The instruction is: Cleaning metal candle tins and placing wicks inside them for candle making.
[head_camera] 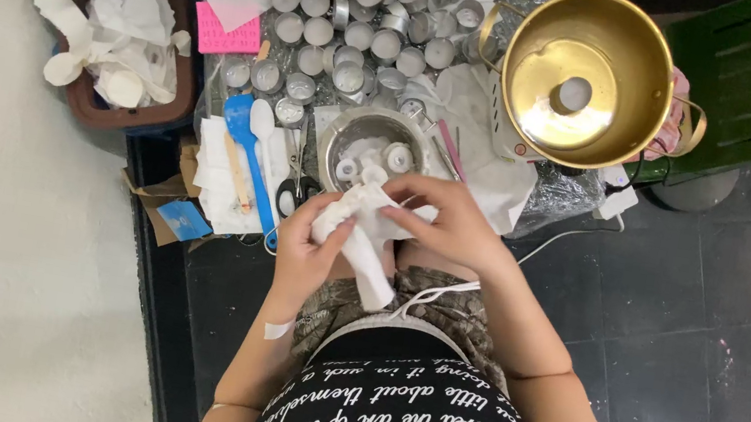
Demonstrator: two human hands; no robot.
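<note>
Two hands, left hand [309,249] and right hand [442,222], pinched a crumpled white tissue [362,231] between them, just below a steel bowl [368,145] on the cluttered table [554,191], beside a blue spatula [249,156].

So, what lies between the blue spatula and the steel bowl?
In the head view, a white spoon and black-handled scissors lie between the blue spatula and the steel bowl.
</note>
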